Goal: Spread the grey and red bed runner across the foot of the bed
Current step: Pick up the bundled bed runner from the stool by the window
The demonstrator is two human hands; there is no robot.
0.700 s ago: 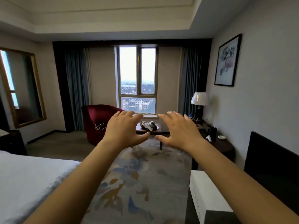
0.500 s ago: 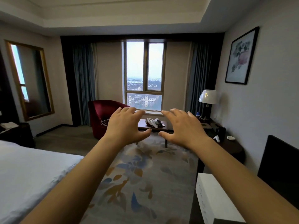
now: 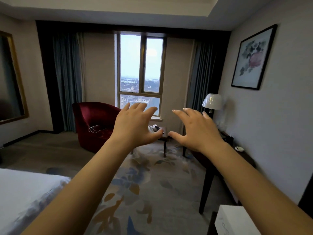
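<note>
- 2 bare forearms reach out over the patterned rug (image 3: 152,184), with both hands raised in mid-air, backs to the camera.
- The left hand (image 3: 133,128) has its fingers spread and slightly bent; it holds nothing.
- The right hand (image 3: 196,131) is the same, fingers apart and empty. The 2 thumbs point at each other, near but not touching.
- Only 1 white corner of the bed (image 3: 22,192) shows, at the lower left. Where the bed runner lies cannot be told.
- A red armchair (image 3: 96,122) stands beyond the hands, left of the window (image 3: 140,73).
</note>
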